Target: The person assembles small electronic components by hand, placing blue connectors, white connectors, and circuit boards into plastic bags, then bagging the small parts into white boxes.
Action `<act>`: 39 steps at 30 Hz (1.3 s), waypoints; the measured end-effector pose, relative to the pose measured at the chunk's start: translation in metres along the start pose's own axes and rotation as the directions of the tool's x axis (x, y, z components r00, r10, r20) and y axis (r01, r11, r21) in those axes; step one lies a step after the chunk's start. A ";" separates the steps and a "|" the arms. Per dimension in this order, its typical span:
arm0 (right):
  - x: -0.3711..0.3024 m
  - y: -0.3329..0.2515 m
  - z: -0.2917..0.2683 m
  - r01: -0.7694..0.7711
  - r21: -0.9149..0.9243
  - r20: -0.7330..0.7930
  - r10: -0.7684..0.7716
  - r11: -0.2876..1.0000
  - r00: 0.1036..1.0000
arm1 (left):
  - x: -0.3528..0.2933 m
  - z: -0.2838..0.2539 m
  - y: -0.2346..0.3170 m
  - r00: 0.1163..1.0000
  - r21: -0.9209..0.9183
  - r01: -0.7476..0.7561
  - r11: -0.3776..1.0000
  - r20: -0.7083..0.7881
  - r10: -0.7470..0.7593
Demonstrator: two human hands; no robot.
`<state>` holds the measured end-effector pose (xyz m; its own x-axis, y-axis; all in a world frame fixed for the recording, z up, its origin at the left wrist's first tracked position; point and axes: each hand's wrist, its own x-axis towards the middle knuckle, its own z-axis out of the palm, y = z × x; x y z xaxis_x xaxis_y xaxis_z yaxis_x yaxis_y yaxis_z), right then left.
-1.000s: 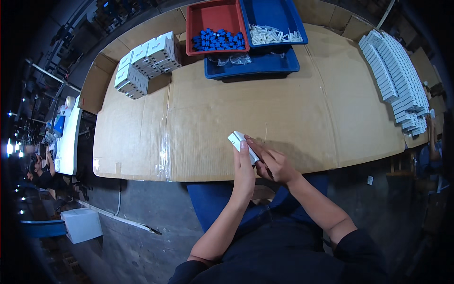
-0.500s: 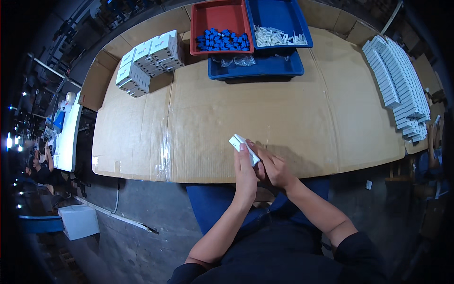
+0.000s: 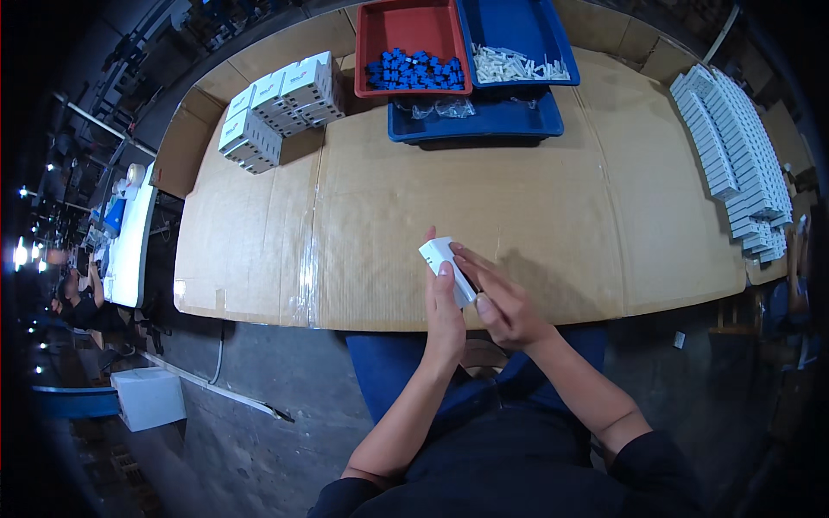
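Note:
A small white box-shaped plastic case (image 3: 447, 259) with dark slots at its upper left corner is held tilted above the near edge of the cardboard-covered table. My left hand (image 3: 444, 315) is closed around its left side, thumb lying on the near face and a fingertip showing beyond the top. My right hand (image 3: 511, 309) grips along the right side, its fingers fairly straight against the case and its thumb by the lower end. The fingers hide part of the case, so I cannot see whether anything small is between them.
At the far left stand stacked white boxes (image 3: 285, 95). A red tray (image 3: 406, 30) holds blue parts; a blue tray (image 3: 514, 26) beside it holds white parts. Another blue tray (image 3: 475, 129) sits in front with clear plastic inside. Long rows of white cases (image 3: 734, 155) line the right.
The case has turned in my hands, showing a broader white face. My right fingers have straightened along its side. The whole view has shifted slightly.

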<state>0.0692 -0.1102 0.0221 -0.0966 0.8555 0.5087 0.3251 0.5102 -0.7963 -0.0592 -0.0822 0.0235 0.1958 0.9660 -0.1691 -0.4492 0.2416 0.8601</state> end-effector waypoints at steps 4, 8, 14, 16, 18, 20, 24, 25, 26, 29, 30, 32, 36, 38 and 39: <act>-0.004 -0.006 -0.010 -0.203 0.412 -0.128 0.277 0.888 0.952 | -0.003 0.002 0.014 0.979 0.286 -0.137 0.948 0.188 0.085; 0.008 -0.026 -0.013 -0.326 0.537 -0.034 0.406 0.778 0.913 | -0.005 0.002 0.007 0.928 0.268 -0.285 0.920 0.317 0.195; 0.001 -0.022 -0.021 -0.209 0.365 -0.093 0.259 0.907 0.961 | -0.010 -0.012 0.008 0.890 0.254 -0.136 0.957 0.456 0.005; 0.000 -0.021 -0.019 -0.178 0.366 -0.091 0.226 0.913 0.970 | -0.016 -0.012 0.006 0.864 0.281 0.056 0.958 0.467 -0.187; -0.002 -0.016 -0.021 -0.168 0.225 -0.086 0.191 0.960 0.978 | -0.022 -0.014 0.006 0.865 0.141 0.155 0.978 0.458 -0.203; -0.002 -0.019 -0.025 -0.173 0.148 -0.044 0.181 0.974 0.982 | -0.032 -0.003 0.010 0.936 -0.047 0.148 0.988 0.330 -0.125; -0.004 -0.019 -0.020 -0.057 -0.029 0.004 0.057 0.998 0.998 | -0.031 -0.002 0.032 0.867 -0.106 0.465 0.879 0.257 -0.427; -0.005 -0.016 -0.018 0.023 -0.095 0.020 -0.021 0.995 1.000 | -0.029 -0.001 0.036 0.867 -0.108 0.465 0.879 0.254 -0.428; -0.004 -0.015 -0.015 0.078 -0.121 0.005 -0.077 0.990 0.997 | -0.028 0.000 0.038 0.866 -0.036 0.459 0.888 0.242 -0.438; -0.003 -0.013 -0.013 0.127 -0.228 0.009 -0.128 0.965 0.992 | -0.031 0.005 0.039 0.875 -0.040 0.448 0.893 0.224 -0.429; -0.003 -0.012 -0.010 0.125 -0.228 0.008 -0.126 0.966 0.992 | -0.032 0.005 0.036 0.881 -0.034 0.442 0.896 0.202 -0.427; -0.006 -0.005 -0.002 0.179 -0.264 -0.081 -0.207 0.948 0.975 | -0.033 0.007 0.029 0.885 -0.027 0.439 0.898 0.182 -0.428; -0.010 0.008 0.003 0.218 -0.286 -0.099 -0.255 0.933 0.962 | -0.036 0.016 0.023 0.924 -0.069 0.376 0.924 0.107 -0.368; -0.010 0.008 0.005 0.206 -0.238 -0.112 -0.238 0.949 0.965 | -0.037 0.017 0.021 0.933 -0.070 0.355 0.932 0.082 -0.349; -0.011 0.008 0.006 0.204 -0.235 -0.110 -0.235 0.950 0.966 | -0.037 0.015 0.018 0.941 -0.066 0.333 0.941 0.087 -0.327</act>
<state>0.0676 -0.1147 0.0084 -0.0661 0.6965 0.7145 0.5105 0.6388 -0.5756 -0.0612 -0.1150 0.0524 0.4066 0.8220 -0.3987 -0.4152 0.5551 0.7208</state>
